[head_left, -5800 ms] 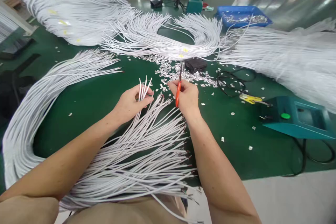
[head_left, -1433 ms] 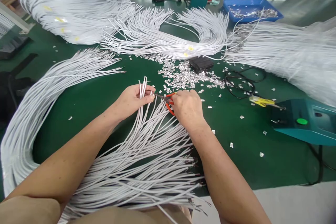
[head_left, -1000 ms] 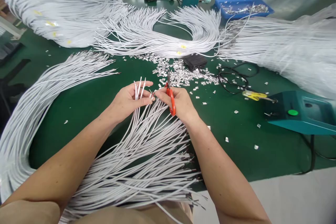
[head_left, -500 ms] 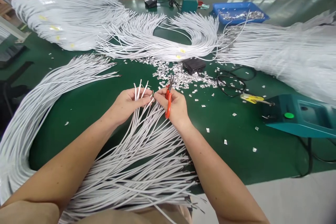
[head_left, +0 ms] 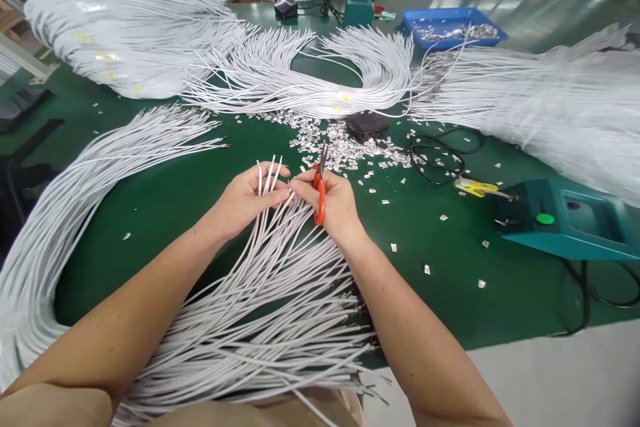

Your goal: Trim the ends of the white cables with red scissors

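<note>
Green counter (head_left: 165, 193): left hand (head_left: 245, 200) pinches few white wires (head_left: 267, 177), right hand (head_left: 333, 203) grips orange scissors (head_left: 319, 190); trimmed scraps (head_left: 345, 150) beyond the scissors, large loose fan (head_left: 270, 307) apparently left.

Open lanes left and right of the orange scissors (head_left: 319, 195)

Left of the scissors, bare green desk (head_left: 170, 187) lies open as far as a curved white wire bundle (head_left: 75, 187); right of them, desk dotted with small clippings (head_left: 350, 150) runs to a teal machine (head_left: 570, 220); behind them, a black box (head_left: 367, 125) and black cable (head_left: 440, 160) block.
</note>
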Motion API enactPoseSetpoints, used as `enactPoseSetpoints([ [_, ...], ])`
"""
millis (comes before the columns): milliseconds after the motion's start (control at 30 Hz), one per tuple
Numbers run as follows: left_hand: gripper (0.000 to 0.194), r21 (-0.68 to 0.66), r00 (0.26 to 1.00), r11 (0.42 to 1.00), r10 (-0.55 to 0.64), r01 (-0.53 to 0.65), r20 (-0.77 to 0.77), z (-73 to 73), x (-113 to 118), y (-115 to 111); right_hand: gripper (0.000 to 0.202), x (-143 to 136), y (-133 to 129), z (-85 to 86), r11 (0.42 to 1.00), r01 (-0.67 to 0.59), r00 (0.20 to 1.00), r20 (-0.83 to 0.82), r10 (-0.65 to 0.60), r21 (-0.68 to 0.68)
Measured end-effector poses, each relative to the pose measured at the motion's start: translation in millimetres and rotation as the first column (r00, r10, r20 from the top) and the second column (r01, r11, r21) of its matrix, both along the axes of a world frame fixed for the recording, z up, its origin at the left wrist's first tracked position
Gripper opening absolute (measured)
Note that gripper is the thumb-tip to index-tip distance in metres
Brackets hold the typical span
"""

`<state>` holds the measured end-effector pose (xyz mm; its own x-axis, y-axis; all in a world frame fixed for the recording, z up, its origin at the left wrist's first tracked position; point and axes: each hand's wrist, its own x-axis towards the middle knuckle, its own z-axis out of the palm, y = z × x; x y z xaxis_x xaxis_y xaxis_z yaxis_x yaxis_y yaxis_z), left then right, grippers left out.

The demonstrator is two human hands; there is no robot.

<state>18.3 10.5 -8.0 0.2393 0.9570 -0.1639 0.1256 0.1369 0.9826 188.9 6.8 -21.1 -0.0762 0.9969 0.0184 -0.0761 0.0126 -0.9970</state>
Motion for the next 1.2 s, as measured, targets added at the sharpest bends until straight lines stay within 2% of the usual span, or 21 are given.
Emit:
enactPoseSetpoints([
  [100,0.040,-0.012,0.998,1.000,0.020,-0.021,-0.051,3.9,-2.4,0.3,0.026,-3.7,-0.5,-3.8,0.981,0.166,0.981,0.085,-0.175,0.104],
  [167,0.039,-0.004,0.996,1.000,0.025,-0.025,-0.089,5.9,-4.0,0.4,0.024,-3.4,0.0,-2.8,0.956,0.268,0.960,0.047,-0.275,0.118],
  [233,0.038,0.015,0.992,0.999,0.033,-0.031,-0.121,6.5,-4.6,0.4,0.021,-0.5,1.3,1.0,0.943,0.318,0.948,-0.018,-0.318,0.092],
  [300,0.039,0.030,0.993,0.999,0.040,-0.037,-0.110,6.2,-3.7,0.1,0.019,3.8,2.8,5.8,0.961,0.273,0.961,-0.065,-0.270,0.042],
  [400,0.037,0.030,0.999,0.999,0.035,-0.034,-0.033,6.5,0.6,-1.3,0.023,8.7,4.1,10.6,0.995,0.089,0.987,-0.130,-0.094,-0.043],
  [500,0.032,0.010,1.000,1.000,0.011,-0.011,0.024,9.2,6.2,-3.8,0.028,8.9,3.8,11.8,0.993,-0.070,0.984,-0.171,0.054,-0.090],
  [633,0.033,-0.012,0.996,1.000,0.016,-0.015,0.088,11.0,9.7,-5.8,0.030,5.5,2.1,12.0,0.994,-0.097,0.982,-0.167,0.089,-0.041],
  [700,0.036,-0.001,0.995,0.999,0.050,-0.050,0.091,10.0,9.0,-5.2,0.028,5.6,2.1,11.0,0.997,-0.077,0.994,-0.082,0.077,0.002],
  [767,0.039,0.029,0.995,0.996,0.085,-0.087,0.054,9.0,7.4,-3.9,0.026,7.7,3.5,8.4,0.998,-0.021,0.993,0.117,0.014,0.061],
  [800,0.039,0.048,0.994,0.994,0.102,-0.103,0.028,8.9,6.6,-3.2,0.025,9.2,4.6,6.7,0.995,0.004,0.968,0.251,-0.031,0.104],
  [867,0.035,0.065,0.992,0.990,0.127,-0.125,-0.024,9.9,5.4,-2.4,0.025,12.1,6.9,3.2,0.981,-0.004,0.856,0.508,-0.097,0.194],
  [933,0.031,0.059,0.988,0.988,0.143,-0.140,-0.057,11.9,5.0,-2.4,0.028,14.0,8.5,0.6,0.968,-0.078,0.728,0.677,-0.108,0.238],
  [1033,0.029,0.065,0.983,0.987,0.153,-0.147,-0.100,13.9,4.5,-2.9,0.031,14.9,8.3,-0.4,0.957,-0.141,0.619,0.777,-0.113,0.252],
  [1200,0.026,0.149,0.969,0.981,0.155,-0.127,-0.192,11.9,2.4,-3.2,0.029,17.1,4.8,1.3,0.937,-0.165,0.528,0.830,-0.180,0.308],
])
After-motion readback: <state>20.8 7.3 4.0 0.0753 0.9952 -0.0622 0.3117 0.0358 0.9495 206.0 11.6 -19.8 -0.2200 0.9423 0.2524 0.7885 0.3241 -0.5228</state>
